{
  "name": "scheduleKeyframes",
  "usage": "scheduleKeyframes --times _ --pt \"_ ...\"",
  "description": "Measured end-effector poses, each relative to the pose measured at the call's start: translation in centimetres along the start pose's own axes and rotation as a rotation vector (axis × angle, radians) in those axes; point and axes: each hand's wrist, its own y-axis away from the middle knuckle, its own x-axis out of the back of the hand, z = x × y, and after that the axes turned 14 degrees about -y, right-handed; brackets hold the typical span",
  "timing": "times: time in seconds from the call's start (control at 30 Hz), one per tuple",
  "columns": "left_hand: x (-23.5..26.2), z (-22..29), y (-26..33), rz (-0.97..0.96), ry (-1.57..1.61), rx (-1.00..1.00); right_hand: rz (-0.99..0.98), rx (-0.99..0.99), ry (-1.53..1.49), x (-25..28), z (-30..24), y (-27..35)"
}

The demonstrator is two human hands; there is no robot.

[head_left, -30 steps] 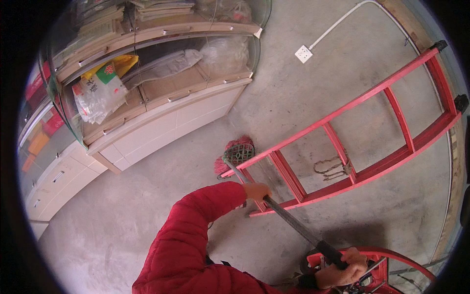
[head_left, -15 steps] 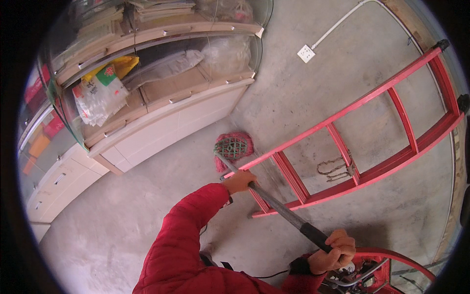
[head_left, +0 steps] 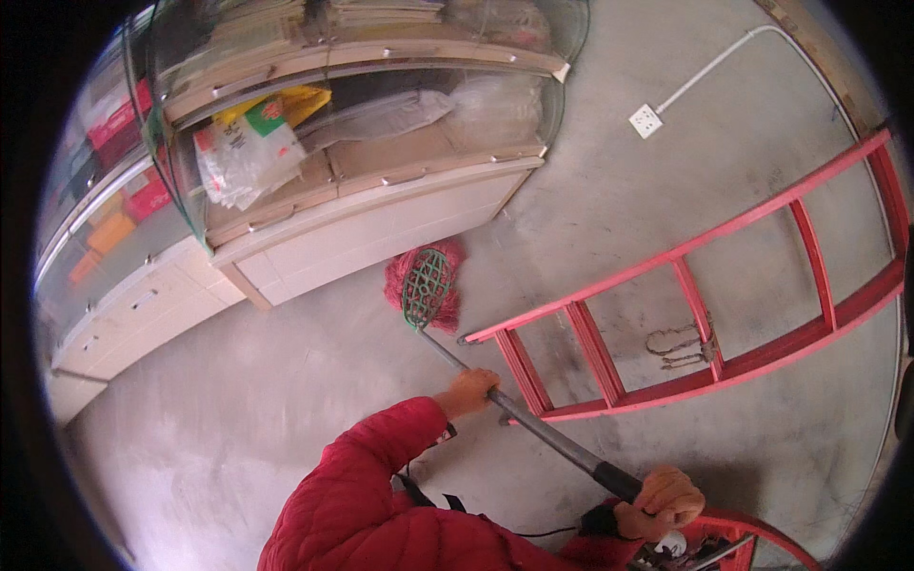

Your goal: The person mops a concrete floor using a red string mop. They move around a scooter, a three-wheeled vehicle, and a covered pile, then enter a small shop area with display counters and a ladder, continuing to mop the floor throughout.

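Note:
A mop [head_left: 562,443] with a long grey handle and a black grip runs slantwise across the view. Its green lattice head [head_left: 427,285] and pinkish-red strands [head_left: 400,281] rest on the floor by the foot of the cabinet. My left hand [head_left: 470,391] is wrapped round the middle of the shaft. Closed over the black grip at the near end is my right hand [head_left: 662,502]. Both of my arms are in red padded sleeves.
A red ladder [head_left: 600,352] with a rope on one rung leans at the right. Glass-fronted cabinets [head_left: 381,224] holding plastic bags and papers stand at the left. A red-framed machine [head_left: 752,533] sits beside my right hand. A white socket [head_left: 645,121] is on the grey wall.
The mop head has slid left along the cabinet base, away from the ladder's foot, and its green lattice has turned. Both hands keep their hold. The whole view has shifted somewhat.

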Motion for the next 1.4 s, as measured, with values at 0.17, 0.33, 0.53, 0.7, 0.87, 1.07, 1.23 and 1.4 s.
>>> scheduleKeyframes --times 0.17,0.33,0.53,0.7,0.87,1.07,1.23,1.4 --pt "-1.6 0.0 -0.6 -0.104 -0.049 -0.044 0.133 -0.019 -0.063 1.7 -1.0 0.8" --pt "-2.7 0.9 1.1 -0.079 -0.044 0.018 -0.01 -0.063 0.022 2.3 -2.3 1.8" --pt "-1.7 3.8 7.3 -0.08 -0.088 0.132 -0.005 -0.098 -0.306 4.0 -5.4 2.7" --pt "-0.2 7.1 10.8 -0.33 -0.162 0.061 0.079 -0.123 -0.337 7.6 -9.1 4.6" --pt "-2.3 11.6 9.9 -0.469 0.053 -0.265 0.587 0.051 -0.241 12.1 -13.8 7.8" --pt "-6.6 19.2 7.6 -0.471 0.084 -0.388 0.386 0.124 -0.472 15.6 -21.9 7.7" --pt "-8.6 18.7 7.1 -0.398 0.111 -0.323 0.495 0.207 0.08 11.3 -21.1 8.3" --pt "-7.5 14.2 10.3 -0.237 0.126 -0.124 0.404 0.165 0.251 6.0 -17.7 8.9"
